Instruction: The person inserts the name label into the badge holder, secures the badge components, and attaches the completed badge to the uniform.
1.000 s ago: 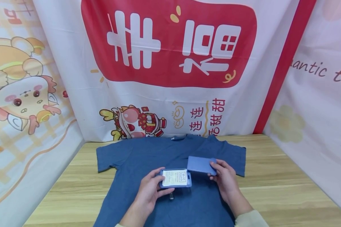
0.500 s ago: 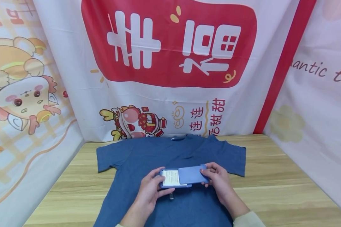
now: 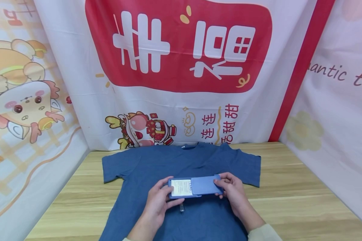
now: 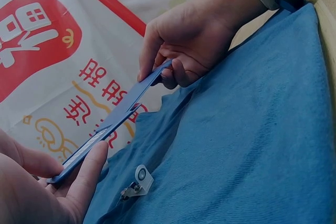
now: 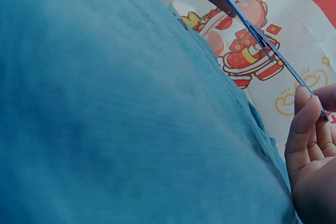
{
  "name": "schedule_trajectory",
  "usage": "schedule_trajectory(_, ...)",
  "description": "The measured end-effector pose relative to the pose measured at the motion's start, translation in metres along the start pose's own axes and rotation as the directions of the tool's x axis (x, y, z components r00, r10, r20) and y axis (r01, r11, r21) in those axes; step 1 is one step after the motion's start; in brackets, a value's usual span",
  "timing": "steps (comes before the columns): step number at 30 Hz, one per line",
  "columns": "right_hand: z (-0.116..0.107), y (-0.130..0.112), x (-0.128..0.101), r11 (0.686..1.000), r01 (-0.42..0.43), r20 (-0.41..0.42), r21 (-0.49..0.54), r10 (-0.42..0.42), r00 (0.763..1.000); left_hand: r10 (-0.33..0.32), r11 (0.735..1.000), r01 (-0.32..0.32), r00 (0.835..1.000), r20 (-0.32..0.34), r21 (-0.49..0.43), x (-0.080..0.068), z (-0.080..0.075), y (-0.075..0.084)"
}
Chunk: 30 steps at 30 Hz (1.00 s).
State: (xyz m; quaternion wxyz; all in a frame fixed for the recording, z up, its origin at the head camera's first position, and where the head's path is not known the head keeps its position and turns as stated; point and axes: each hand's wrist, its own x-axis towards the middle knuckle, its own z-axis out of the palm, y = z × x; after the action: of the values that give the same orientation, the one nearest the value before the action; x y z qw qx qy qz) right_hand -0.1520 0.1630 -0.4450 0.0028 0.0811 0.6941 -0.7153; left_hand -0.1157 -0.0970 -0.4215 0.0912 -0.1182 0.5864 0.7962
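Note:
My left hand point(image 3: 157, 201) holds the left end of a blue ID card holder point(image 3: 185, 196), thumb on its face and fingers beneath. Inside the holder shows a white printed card point(image 3: 181, 187), its right part covered. My right hand point(image 3: 233, 189) pinches the right end of a flat blue cover point(image 3: 205, 185), which overlaps the holder's right half. In the left wrist view, cover and holder lie nearly in one line. Below them on the shirt sits a small clear strap with a metal clip point(image 4: 137, 182).
A dark blue T-shirt point(image 3: 157, 164) lies spread on the wood-grain table point(image 3: 289, 187), under both hands. Printed cloth hangings point(image 3: 181, 100) stand at the back and on both sides.
The right hand has brought the cover left and down, from beside the holder's upper right corner to over its right half. The left hand has barely moved.

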Motion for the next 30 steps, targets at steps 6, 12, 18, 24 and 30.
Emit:
schedule_trajectory(6, -0.0007, 0.0005, 0.0007, 1.000, 0.001, -0.010, -0.005, -0.001, 1.000, -0.003, 1.000, 0.003, 1.000, -0.004, -0.002, 0.0006, -0.0001, 0.0003)
schedule_trajectory(12, -0.0013, -0.0004, 0.0002, 1.000, 0.005, -0.015, -0.003, -0.005, 1.000, 0.000, 1.000, -0.001, 1.000, -0.008, -0.001, 0.0002, -0.0001, 0.0004)
schedule_trajectory(18, -0.0027, -0.0003, 0.0005, 1.000, 0.013, -0.014, -0.006, -0.014, 1.000, 0.001, 1.000, -0.001, 1.000, -0.009, -0.002, 0.0002, -0.0002, 0.0006)
schedule_trajectory(24, -0.0044, 0.0006, 0.0017, 1.000, 0.018, -0.016, -0.005, -0.018, 1.000, 0.003, 1.000, -0.003, 1.000, -0.012, -0.001, -0.0005, 0.0000, 0.0008)
schedule_trajectory(30, -0.0057, 0.0014, 0.0020, 1.000, 0.008, -0.014, -0.016, -0.008, 1.000, 0.008, 1.000, -0.008, 1.000, -0.020, 0.001, -0.0011, 0.0000, 0.0004)
